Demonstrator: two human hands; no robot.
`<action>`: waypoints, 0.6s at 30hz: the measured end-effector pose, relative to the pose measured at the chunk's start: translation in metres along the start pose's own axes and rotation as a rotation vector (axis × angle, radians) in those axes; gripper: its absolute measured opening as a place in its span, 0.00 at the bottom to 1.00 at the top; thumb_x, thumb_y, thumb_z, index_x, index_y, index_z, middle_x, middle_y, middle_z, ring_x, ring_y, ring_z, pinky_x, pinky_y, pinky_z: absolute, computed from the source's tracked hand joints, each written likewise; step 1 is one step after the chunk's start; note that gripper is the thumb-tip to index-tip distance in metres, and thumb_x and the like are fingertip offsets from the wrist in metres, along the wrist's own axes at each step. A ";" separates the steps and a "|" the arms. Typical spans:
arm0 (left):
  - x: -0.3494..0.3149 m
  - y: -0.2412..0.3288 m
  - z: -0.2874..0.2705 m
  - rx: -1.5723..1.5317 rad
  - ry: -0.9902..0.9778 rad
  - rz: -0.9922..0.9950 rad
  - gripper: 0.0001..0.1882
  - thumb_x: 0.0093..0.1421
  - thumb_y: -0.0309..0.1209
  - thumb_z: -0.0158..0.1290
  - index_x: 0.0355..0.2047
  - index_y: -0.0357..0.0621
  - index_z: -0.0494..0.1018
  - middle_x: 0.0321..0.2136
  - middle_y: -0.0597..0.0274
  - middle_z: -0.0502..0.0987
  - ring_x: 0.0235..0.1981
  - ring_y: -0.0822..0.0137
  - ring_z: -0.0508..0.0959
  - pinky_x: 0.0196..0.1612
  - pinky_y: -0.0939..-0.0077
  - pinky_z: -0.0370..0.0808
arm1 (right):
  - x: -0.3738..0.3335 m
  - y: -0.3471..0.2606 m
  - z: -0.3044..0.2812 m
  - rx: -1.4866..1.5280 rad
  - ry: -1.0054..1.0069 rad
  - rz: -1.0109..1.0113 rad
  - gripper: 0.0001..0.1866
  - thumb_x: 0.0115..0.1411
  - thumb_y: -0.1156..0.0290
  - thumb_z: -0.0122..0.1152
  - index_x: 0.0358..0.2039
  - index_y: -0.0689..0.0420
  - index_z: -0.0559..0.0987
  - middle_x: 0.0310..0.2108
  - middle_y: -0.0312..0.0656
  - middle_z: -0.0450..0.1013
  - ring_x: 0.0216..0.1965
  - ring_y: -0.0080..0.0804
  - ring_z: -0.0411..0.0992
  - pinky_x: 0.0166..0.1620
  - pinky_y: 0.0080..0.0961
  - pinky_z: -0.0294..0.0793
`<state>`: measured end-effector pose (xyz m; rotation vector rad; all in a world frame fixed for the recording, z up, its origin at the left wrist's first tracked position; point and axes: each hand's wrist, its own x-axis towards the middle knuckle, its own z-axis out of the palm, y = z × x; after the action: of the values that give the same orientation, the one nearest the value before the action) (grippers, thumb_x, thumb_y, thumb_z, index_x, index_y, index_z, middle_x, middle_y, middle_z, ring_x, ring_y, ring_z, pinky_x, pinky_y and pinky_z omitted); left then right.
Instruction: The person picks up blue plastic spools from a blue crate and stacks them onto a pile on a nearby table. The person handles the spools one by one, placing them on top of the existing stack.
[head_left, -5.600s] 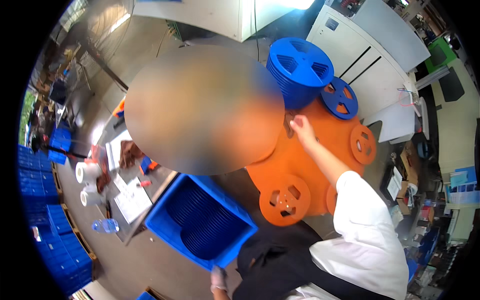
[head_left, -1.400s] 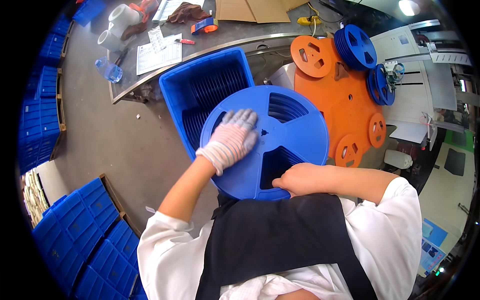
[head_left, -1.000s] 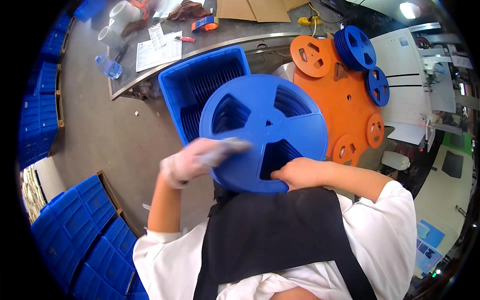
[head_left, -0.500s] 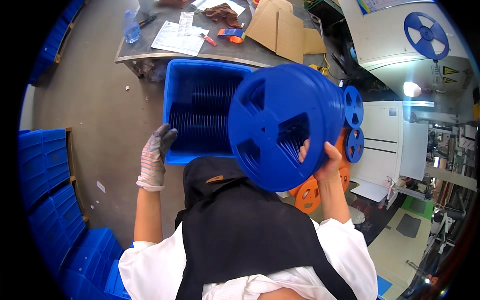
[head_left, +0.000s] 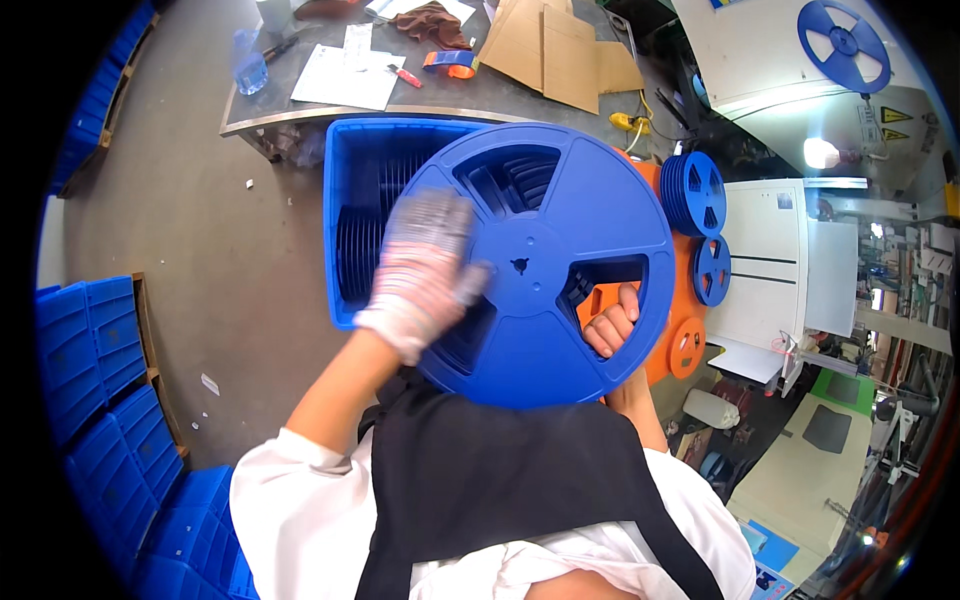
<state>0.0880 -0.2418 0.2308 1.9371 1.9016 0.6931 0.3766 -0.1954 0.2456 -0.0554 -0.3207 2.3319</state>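
A large blue plastic reel (head_left: 610, 205) with wide cut-out windows faces up in front of my chest; more blue reels show stacked behind it through the windows. My bare right hand (head_left: 612, 325) grips its lower right rim, fingers through a window. My left hand (head_left: 425, 255), in a striped grey-palmed glove, lies over the reel's left side, fingers stretched and thumb apart. It is smeared by motion, and whether it touches the reel cannot be told. Behind the reel, a blue bin (head_left: 333, 200) holds rows of dark reels standing on edge (head_left: 358, 250).
A metal-edged table (head_left: 300, 122) at the far side carries papers, a bottle (head_left: 250, 72), a tape roll (head_left: 452, 64) and cardboard (head_left: 570, 60). Blue reels (head_left: 703, 195) and orange ones (head_left: 686, 348) stand at right, near a machine. Blue crates (head_left: 100, 340) are stacked at left.
My left hand has come from the bin's left side onto the left of the reel. The reel stack has turned from slanting to nearly face-on, my right hand still holding its rim.
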 end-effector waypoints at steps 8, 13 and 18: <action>0.007 0.000 0.036 -0.044 0.003 0.164 0.28 0.56 0.38 0.52 0.55 0.38 0.68 0.58 0.42 0.67 0.61 0.43 0.65 0.66 0.53 0.58 | -0.010 0.003 0.003 -0.098 0.139 -0.048 0.24 0.61 0.45 0.57 0.34 0.55 0.66 0.16 0.30 0.55 0.19 0.24 0.57 0.29 0.27 0.63; -0.052 -0.107 0.061 0.144 0.131 -0.293 0.27 0.63 0.44 0.48 0.57 0.40 0.68 0.59 0.41 0.67 0.61 0.40 0.64 0.64 0.52 0.59 | -0.005 -0.009 -0.003 -0.113 0.191 -0.117 0.23 0.59 0.44 0.58 0.32 0.51 0.64 0.17 0.29 0.54 0.20 0.22 0.53 0.29 0.25 0.58; -0.028 -0.042 0.044 -0.173 0.157 -0.259 0.24 0.61 0.38 0.54 0.55 0.40 0.71 0.50 0.43 0.74 0.50 0.44 0.74 0.53 0.56 0.71 | 0.012 -0.001 0.006 -0.208 0.306 -0.130 0.22 0.59 0.45 0.57 0.34 0.51 0.66 0.19 0.31 0.55 0.23 0.23 0.53 0.30 0.25 0.54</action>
<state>0.0778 -0.2637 0.1681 1.5375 2.0606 0.9172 0.3683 -0.1877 0.2522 -0.4739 -0.3982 2.1146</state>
